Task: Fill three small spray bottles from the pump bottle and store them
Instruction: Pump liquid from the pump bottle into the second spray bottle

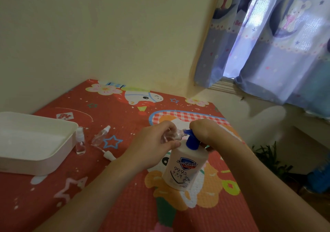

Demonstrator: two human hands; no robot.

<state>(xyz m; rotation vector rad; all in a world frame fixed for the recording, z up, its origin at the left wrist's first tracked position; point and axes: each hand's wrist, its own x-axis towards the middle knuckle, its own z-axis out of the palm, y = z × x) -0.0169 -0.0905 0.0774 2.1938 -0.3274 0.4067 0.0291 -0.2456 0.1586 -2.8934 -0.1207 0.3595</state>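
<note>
Head view: a red cartoon-print surface (110, 196) set in a cream-walled corner beside blue bear-print curtains (267, 44).
Shallow white rectangular tray (35, 162) sits left; white blue-topped pump bottle (185, 167) stands upright, right hand (205, 131) pressing its pump; left hand (153, 146) grips a clear small spray bottle (175, 135) tilted at the nozzle; two more bottles (80, 142) near the tray.

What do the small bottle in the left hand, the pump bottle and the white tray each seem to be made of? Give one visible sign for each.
Small bottle: clear plastic, probably; you see through it, though glass cannot be ruled out.
Pump bottle: opaque white plastic, smooth, with a printed label and a glossy blue pump head.
White tray: likely matt moulded plastic; rounded corners, even rim.
</note>
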